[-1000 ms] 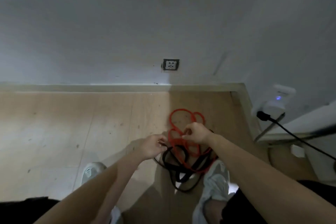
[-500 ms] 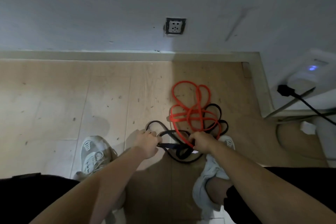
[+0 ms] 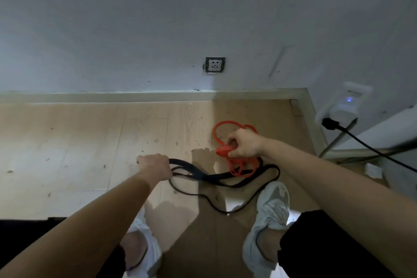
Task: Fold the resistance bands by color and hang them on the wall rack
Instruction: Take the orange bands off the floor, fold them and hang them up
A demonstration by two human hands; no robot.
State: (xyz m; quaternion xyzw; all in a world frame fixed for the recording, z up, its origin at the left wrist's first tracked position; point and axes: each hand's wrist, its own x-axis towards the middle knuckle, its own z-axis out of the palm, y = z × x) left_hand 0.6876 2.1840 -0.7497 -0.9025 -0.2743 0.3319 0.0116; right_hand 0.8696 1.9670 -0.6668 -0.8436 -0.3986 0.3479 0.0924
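Note:
Black resistance bands [image 3: 209,176] trail across the wooden floor in long loops, stretched leftward from a tangle. My left hand [image 3: 155,166] is shut on one end of them, lifted a little off the floor. Red resistance bands [image 3: 228,140] lie bunched to the right, partly over the black ones. My right hand [image 3: 244,143] is closed on a gathered bunch of the red bands. No wall rack is in view.
A wall socket [image 3: 215,65] sits in the wall above the baseboard [image 3: 135,96]. A white plugged device [image 3: 343,106] with a black cable [image 3: 370,149] is at the right. My two shoes [image 3: 270,207] stand just behind the bands.
My left hand pulled the black bands out to the left, away from the tangle. My right hand let go of the black bands and took hold of the red bunch, farther up.

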